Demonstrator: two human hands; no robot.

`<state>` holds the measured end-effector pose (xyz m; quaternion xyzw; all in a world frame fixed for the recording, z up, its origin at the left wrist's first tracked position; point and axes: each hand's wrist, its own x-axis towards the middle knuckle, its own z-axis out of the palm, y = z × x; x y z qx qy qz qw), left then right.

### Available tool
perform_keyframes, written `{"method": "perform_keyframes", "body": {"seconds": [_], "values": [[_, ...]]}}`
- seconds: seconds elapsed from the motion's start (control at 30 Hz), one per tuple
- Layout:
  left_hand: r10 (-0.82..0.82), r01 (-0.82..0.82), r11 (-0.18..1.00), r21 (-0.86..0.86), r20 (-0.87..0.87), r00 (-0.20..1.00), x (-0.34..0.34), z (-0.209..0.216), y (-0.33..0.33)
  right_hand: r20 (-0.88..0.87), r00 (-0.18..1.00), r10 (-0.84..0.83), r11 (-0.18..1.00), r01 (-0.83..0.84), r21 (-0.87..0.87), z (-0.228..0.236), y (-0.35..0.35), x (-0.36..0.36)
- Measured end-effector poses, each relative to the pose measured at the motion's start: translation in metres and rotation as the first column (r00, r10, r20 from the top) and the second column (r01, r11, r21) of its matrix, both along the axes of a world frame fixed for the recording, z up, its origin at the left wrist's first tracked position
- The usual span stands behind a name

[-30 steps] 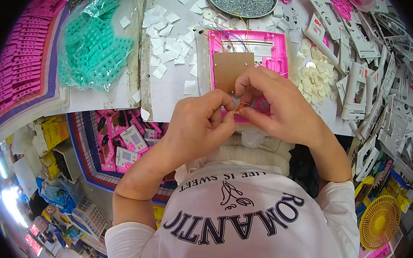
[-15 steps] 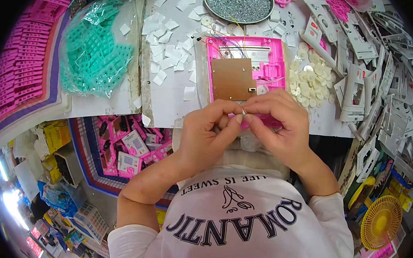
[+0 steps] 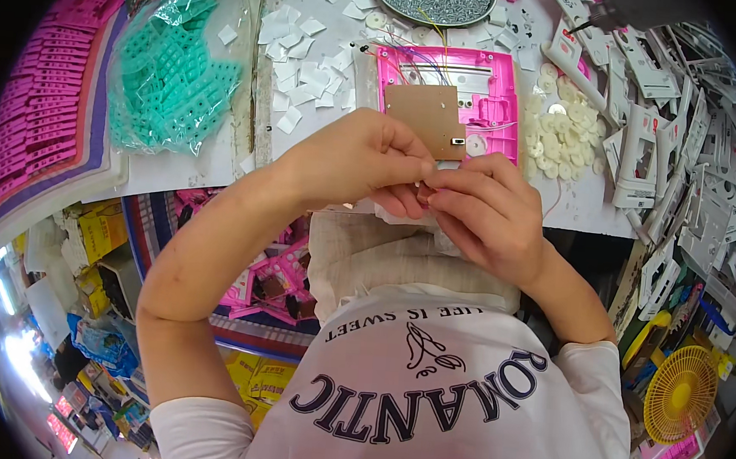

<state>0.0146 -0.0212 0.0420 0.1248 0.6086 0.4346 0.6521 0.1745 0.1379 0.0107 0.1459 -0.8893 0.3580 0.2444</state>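
Over the table's front edge, my left hand (image 3: pixel 377 166) and my right hand (image 3: pixel 495 217) meet fingertip to fingertip. Both are closed in a pinch around a small reddish-brown piece (image 3: pixel 424 196), mostly covered by the fingers and too small to name. Just beyond them lies a pink plastic housing (image 3: pixel 505 94), open side up. A brown circuit board (image 3: pixel 423 114) with a small switch rests on it, and thin coloured wires (image 3: pixel 431 61) run across its far part. My left forearm reaches across from the lower left.
White discs (image 3: pixel 566 145) lie right of the housing, paper squares (image 3: pixel 310 76) left. A screw tray (image 3: pixel 435 2) stands behind. Bagged teal parts (image 3: pixel 174 79) and pink parts (image 3: pixel 44 96) fill the left, white panels (image 3: pixel 646 164) the right. A dark pointed tool (image 3: pixel 614 12) shows at upper right.
My left hand has turned, its elbow swinging out to the left and its wrist rising over the table edge. The fingertips stay together. The dark pointed tool has come into view.
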Motion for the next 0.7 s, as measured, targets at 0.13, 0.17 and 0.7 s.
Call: {"method": "perform_keyframes", "body": {"seconds": [0.13, 0.17, 0.7], "values": [[-0.092, 0.113, 0.992, 0.048, -0.32, 0.943, -0.001, -0.003, 0.0, 0.039, 0.998, -0.044, 0.998, 0.042, 0.056, -0.003, 0.001, -0.001], [-0.092, 0.131, 0.989, 0.069, -0.409, 0.908, 0.003, 0.0, 0.0, 0.049, 0.997, -0.054, 0.996, 0.05, 0.07, -0.002, 0.0, -0.003], [0.308, 0.279, 0.894, 0.35, -0.934, 0.183, 0.04, -0.032, -0.025, 0.225, 0.973, -0.051, 0.982, 0.008, 0.19, -0.007, -0.008, -0.014]]}}
